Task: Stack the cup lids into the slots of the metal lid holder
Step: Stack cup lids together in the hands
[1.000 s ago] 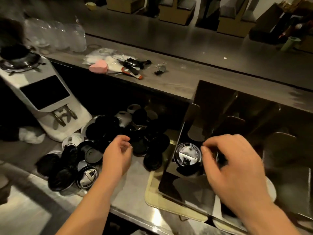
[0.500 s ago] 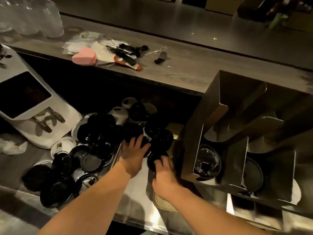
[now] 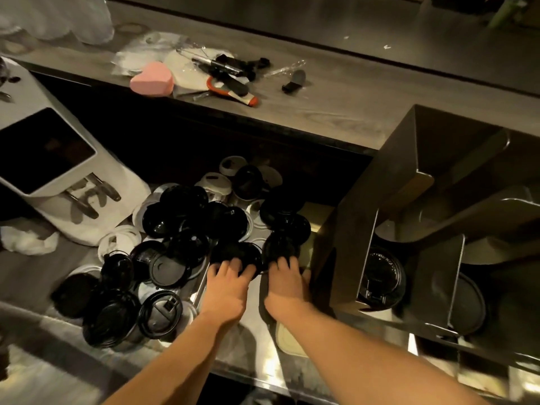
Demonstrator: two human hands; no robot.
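A heap of black and white cup lids (image 3: 187,229) lies on the steel counter left of the metal lid holder (image 3: 365,217). My left hand (image 3: 226,287) has its fingers curled over the near edge of one black lid (image 3: 236,252). Beside it, my right hand (image 3: 287,283) grips another black lid (image 3: 280,245), thumb on its right side. The holder's near left slot holds a black lid (image 3: 382,276), and the slot to its right holds a dark lid (image 3: 467,305).
A white machine (image 3: 58,159) stands at the left with a crumpled cloth (image 3: 26,241) below it. On the raised shelf behind lie a pink heart-shaped sponge (image 3: 152,78) and small tools (image 3: 230,80). A beige tray (image 3: 289,340) sits under my right wrist.
My right hand left the holder's slot and came left to the pile. Both hands now sit side by side on two black lids, with fingers curled over them.
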